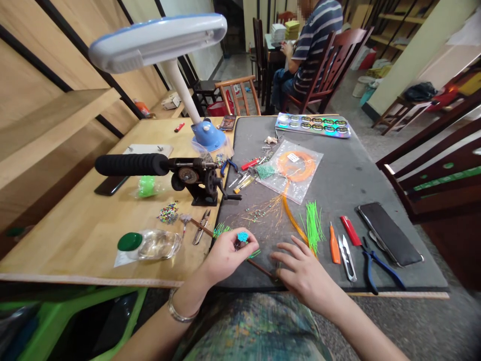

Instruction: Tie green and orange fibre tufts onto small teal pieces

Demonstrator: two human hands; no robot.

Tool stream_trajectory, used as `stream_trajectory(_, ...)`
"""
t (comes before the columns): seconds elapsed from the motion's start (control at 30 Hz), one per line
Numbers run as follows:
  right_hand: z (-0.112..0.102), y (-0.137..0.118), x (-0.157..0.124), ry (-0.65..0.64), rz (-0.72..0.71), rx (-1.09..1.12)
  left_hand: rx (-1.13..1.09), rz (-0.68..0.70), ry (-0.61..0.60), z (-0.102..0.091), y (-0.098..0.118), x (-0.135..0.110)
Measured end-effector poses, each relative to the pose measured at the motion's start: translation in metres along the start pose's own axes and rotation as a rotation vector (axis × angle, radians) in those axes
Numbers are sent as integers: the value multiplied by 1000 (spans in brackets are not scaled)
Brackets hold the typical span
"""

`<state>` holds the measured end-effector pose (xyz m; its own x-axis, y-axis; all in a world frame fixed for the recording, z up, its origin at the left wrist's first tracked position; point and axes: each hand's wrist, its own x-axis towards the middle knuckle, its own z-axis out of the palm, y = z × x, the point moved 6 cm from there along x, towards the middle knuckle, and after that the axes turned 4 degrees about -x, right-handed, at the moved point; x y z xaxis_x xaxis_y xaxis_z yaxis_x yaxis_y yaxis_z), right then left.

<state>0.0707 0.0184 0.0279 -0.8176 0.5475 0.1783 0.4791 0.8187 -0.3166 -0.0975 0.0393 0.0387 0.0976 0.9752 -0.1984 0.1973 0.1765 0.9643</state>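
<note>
My left hand (228, 254) is closed, thumb and fingers pinched round a small bright-blue cluster (242, 236) that pokes out at the top; its kind I cannot make out. A thin brown stick (261, 268) runs across the mat beneath that hand. Short green strands (221, 229) lie beside the hand. My right hand (302, 273) rests low over the mat, its fingers spread and apart, near the stick's end. Just beyond it lie a bundle of bright green strands (312, 224) and a bunch of orange strands (291, 215).
A lamp (208, 136) and a black hand-cranked winder (195, 178) stand ahead. A jar (160, 245) lies left. An orange-handled tool (334, 244), snips (347, 258), pliers (381, 265) and a phone (391, 233) lie right. Another person (317, 45) sits beyond.
</note>
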Motion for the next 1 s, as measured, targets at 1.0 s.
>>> stream_trajectory(1.0, -11, 22, 27, 361, 192, 48, -152, 107, -47, -30, -21, -26)
